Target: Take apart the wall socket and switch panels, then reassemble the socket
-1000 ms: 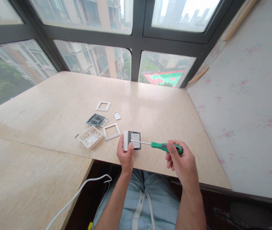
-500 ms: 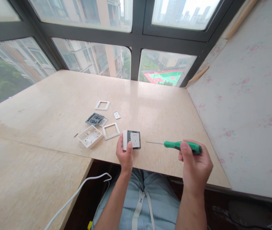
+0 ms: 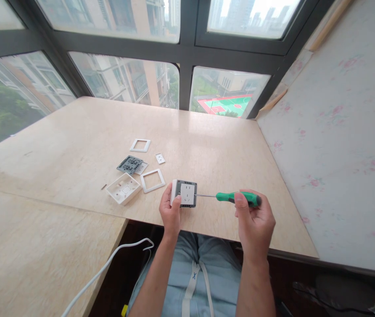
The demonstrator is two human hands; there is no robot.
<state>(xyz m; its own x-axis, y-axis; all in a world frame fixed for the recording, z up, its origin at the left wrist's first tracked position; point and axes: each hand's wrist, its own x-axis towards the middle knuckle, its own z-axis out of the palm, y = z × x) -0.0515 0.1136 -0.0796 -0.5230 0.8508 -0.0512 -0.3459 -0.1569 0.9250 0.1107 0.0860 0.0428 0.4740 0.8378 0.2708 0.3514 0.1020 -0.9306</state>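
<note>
My left hand (image 3: 170, 212) grips a wall socket unit (image 3: 185, 193), white in front with a grey frame, tilted up off the table near its front edge. A green-handled screwdriver (image 3: 237, 198) lies level in my closed right hand (image 3: 254, 220). Its thin metal shaft points left and its tip meets the socket's right side.
Loose parts lie on the wooden table (image 3: 214, 149) left of the socket: a white back box (image 3: 123, 188), two white frames (image 3: 152, 180) (image 3: 140, 145), a grey module (image 3: 130, 164) and a small white plate (image 3: 159, 158). A white cable (image 3: 108, 266) hangs below the front edge. A wall stands at the right.
The screwdriver tip left the socket's face as my right hand pulled away to the right, then came back left; the tip now meets the socket's right side. My left hand turned the socket slightly.
</note>
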